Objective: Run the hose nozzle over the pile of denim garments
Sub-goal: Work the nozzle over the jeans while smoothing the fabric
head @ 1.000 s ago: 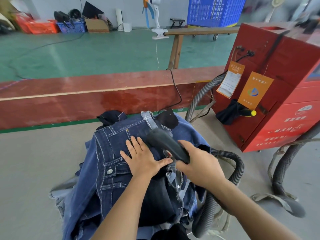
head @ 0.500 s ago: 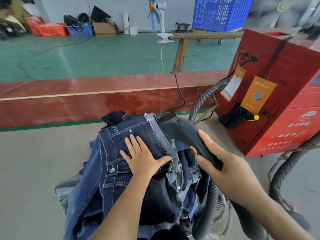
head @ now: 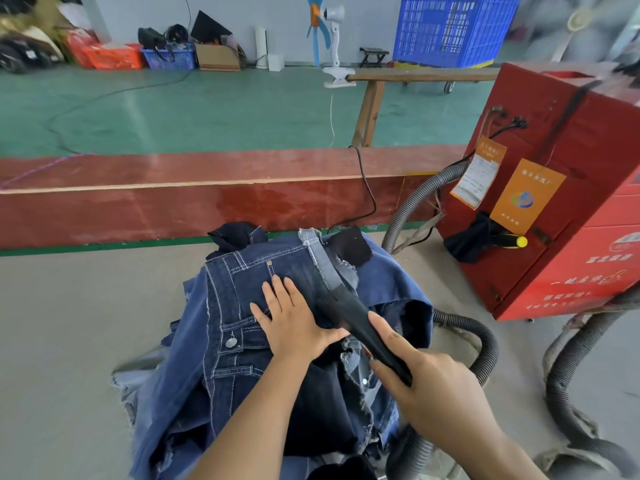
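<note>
While the left hand (head: 294,323) lies flat with fingers spread on the pile of denim garments (head: 263,341), the right hand (head: 429,386) grips the black hose nozzle (head: 360,327), its fingers wrapped round the rear of the body and the forefinger stretched along the top. The nozzle lies low across the top of the pile, just right of the left hand's thumb. Its long axis runs on a diagonal, from the gripping hand at the near right up toward the far left, and its flat, flared mouth points away from the person toward a pale frayed waistband (head: 318,261) at the pile's far edge. Whether the mouth touches the cloth cannot be told. Dark blue jeans with white stitching and a metal button lie uppermost under the left palm, heaped on a grey work surface (head: 69,323). A ribbed grey hose (head: 481,344) loops out from behind the pile at right and curves back under the right forearm. A red machine cabinet (head: 561,209) stands at the far right, hung with an orange tag and a paper slip. A long red board (head: 173,202) crosses behind the pile, with green floor (head: 207,109) beyond.
</note>
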Tool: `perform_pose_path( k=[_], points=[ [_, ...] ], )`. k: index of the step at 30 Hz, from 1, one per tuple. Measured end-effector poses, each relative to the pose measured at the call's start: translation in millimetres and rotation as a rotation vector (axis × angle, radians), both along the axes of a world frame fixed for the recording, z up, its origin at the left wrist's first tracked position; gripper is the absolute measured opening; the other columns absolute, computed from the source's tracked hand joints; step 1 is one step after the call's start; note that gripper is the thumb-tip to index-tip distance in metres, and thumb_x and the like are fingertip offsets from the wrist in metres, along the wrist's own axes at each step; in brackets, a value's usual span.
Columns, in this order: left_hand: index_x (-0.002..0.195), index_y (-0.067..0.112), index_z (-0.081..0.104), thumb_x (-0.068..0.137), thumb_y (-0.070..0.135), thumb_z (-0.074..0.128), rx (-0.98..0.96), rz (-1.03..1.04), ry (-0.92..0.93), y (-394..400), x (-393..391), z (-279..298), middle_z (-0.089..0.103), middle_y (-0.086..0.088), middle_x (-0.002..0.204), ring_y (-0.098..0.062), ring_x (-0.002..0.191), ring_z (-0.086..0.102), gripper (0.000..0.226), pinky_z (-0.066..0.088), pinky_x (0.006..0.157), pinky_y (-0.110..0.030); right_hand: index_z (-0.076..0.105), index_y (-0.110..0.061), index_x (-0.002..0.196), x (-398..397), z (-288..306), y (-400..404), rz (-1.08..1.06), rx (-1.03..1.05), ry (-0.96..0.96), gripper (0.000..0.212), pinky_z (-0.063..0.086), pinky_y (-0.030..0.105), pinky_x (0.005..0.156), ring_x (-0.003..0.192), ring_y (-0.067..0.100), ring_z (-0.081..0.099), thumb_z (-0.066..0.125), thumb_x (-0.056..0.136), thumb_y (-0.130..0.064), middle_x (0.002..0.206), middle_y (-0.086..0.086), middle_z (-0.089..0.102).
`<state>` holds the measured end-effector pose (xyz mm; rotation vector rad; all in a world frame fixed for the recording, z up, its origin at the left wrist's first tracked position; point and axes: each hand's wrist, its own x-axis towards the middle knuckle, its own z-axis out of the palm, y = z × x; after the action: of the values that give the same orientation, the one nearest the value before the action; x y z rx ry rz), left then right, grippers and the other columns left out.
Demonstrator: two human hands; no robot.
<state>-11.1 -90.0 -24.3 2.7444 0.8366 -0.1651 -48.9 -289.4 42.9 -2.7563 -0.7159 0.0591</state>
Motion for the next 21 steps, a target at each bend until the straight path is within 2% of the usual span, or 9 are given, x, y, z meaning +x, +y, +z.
perform_pose_path(
  k=[4,6,9,12,17,19,21],
  points=[
    [0.15,0.004,-0.016,0.06,0.088,0.054,0.004,0.001,0.01,-1.0,2.9,0.3,-0.022,-0.012,0.159,-0.032,0.145,-0.023,0.141,-0.007,0.114,-0.06,-0.028,-0.073,0.118,2.5,-5.7,6.5,-0.01,-0.016,-0.012,0.062,0.046,0.022,0.061,0.075,0.008,0.059,0.029,0.092,-0.066,0.075,-0.012,0.052],
    [0.15,0.004,-0.016,0.06,0.088,0.054,0.01,0.003,0.013,-1.4,3.5,0.0,-0.022,-0.012,0.159,-0.032,0.145,-0.023,0.141,-0.007,0.114,-0.06,-0.025,-0.07,0.124,4.0,-6.5,9.9,-0.016,-0.003,-0.01,0.063,0.041,0.022,0.057,0.071,0.009,0.056,0.029,0.093,-0.065,0.071,-0.011,0.047],
    [0.15,0.005,-0.017,0.061,0.087,0.054,0.013,0.004,0.022,-1.0,3.3,-1.1,-0.023,-0.012,0.158,-0.032,0.145,-0.024,0.14,-0.008,0.113,-0.06,-0.015,-0.068,0.134,7.1,-7.4,17.6,-0.028,-0.002,-0.023,0.061,0.029,0.019,0.046,0.057,0.01,0.042,0.029,0.093,-0.065,0.066,-0.011,0.041],
    [0.15,0.004,-0.018,0.061,0.088,0.053,0.007,0.0,0.019,0.1,2.8,-2.6,-0.024,-0.013,0.158,-0.031,0.144,-0.025,0.141,-0.009,0.113,-0.06,-0.011,-0.067,0.136,14.3,-8.2,24.5,-0.027,0.01,-0.011,0.059,0.027,0.018,0.043,0.056,0.009,0.044,0.03,0.093,-0.064,0.068,-0.009,0.048],
    [0.15,0.005,-0.018,0.059,0.091,0.049,0.005,-0.011,0.007,0.4,2.8,-4.4,-0.023,-0.013,0.158,-0.032,0.145,-0.024,0.141,-0.008,0.113,-0.061,0.02,-0.059,0.142,32.4,9.9,38.7,-0.011,0.269,0.045,0.057,0.043,0.024,0.052,0.055,0.009,0.056,0.049,0.093,-0.052,0.068,-0.006,0.063],
    [0.149,0.005,-0.019,0.058,0.092,0.049,0.001,-0.014,0.011,0.6,2.6,-4.6,-0.023,-0.012,0.158,-0.032,0.145,-0.024,0.143,-0.009,0.113,-0.061,0.027,-0.059,0.139,37.5,21.1,39.8,-0.034,0.398,0.0,0.056,0.045,0.019,0.053,0.059,0.003,0.059,0.054,0.092,-0.048,0.07,-0.014,0.064],
    [0.149,0.005,-0.02,0.057,0.093,0.049,-0.001,-0.017,0.013,0.8,1.8,-4.3,-0.024,-0.012,0.158,-0.032,0.145,-0.024,0.145,-0.009,0.113,-0.06,0.027,-0.062,0.137,40.0,31.9,35.0,-0.038,0.454,-0.036,0.057,0.044,0.011,0.054,0.06,-0.009,0.056,0.056,0.09,-0.046,0.074,-0.027,0.057]
  ],
)
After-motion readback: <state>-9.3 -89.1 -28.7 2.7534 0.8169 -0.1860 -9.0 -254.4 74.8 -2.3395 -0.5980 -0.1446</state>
